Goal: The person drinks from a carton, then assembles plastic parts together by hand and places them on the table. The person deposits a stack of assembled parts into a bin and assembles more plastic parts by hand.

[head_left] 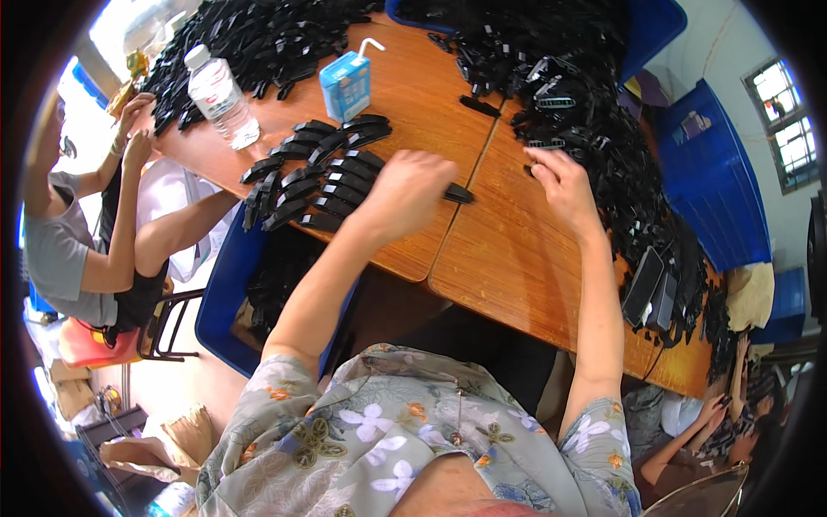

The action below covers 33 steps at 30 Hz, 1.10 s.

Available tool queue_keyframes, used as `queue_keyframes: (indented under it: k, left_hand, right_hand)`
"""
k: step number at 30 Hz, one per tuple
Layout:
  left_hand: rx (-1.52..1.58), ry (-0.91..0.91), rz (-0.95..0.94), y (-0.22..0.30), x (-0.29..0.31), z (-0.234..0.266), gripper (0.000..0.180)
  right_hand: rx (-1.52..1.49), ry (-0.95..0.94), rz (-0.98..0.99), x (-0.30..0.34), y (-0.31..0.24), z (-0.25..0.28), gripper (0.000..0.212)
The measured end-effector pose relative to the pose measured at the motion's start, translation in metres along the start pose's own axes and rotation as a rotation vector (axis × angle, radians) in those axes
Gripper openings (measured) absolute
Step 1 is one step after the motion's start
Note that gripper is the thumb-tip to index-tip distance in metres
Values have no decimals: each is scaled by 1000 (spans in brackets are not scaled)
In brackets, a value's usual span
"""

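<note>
My left hand (413,191), smeared by motion, hovers at the right end of a group of black curved plastic pieces (347,183) laid out in rows. One such black piece (458,194) pokes out beside its fingertips, over the seam between the table halves; whether the hand grips it cannot be seen. On the right, my right hand (562,188) has its fingers curled and pinched at the edge of a large heap of black pieces (594,112). Something small and dark shows at its fingertips, too hidden to name.
A clear water bottle (222,96) and a blue drink carton (346,86) with a straw stand beyond the rows. Another black heap (258,39) lies far left. Blue bins (226,284) (711,181) flank the wooden table (508,258). A seated person (95,233) works at left.
</note>
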<state>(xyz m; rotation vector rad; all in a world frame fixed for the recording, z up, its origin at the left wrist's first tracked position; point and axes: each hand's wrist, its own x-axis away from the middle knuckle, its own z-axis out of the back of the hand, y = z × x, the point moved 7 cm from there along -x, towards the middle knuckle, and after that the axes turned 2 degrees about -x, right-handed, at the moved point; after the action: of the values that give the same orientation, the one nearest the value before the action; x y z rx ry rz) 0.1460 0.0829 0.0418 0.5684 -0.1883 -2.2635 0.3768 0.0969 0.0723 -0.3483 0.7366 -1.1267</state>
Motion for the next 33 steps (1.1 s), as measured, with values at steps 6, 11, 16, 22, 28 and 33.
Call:
queue_keyframes:
  k: [6, 11, 16, 22, 28, 33]
  left_hand:
    - [-210, 249, 246, -26, 59, 38, 19]
    - [-328, 358, 352, -30, 118, 50, 31]
    - [-471, 440, 486, -25, 149, 72, 35]
    - [-26, 532, 214, 15, -27, 60, 20]
    - [-83, 88, 607, -72, -155, -38, 28]
    - [-42, 178, 447, -53, -121, -57, 28]
  right_hand:
    - [-125, 117, -127, 67, 22, -14, 15]
    - [-63, 289, -58, 76, 21, -16, 11]
    - [124, 433, -29, 80, 17, -12, 11]
    - [246, 496, -102, 88, 33, -5, 12]
    - [114, 454, -101, 85, 20, -10, 15]
    - [165, 412, -110, 86, 29, -13, 15]
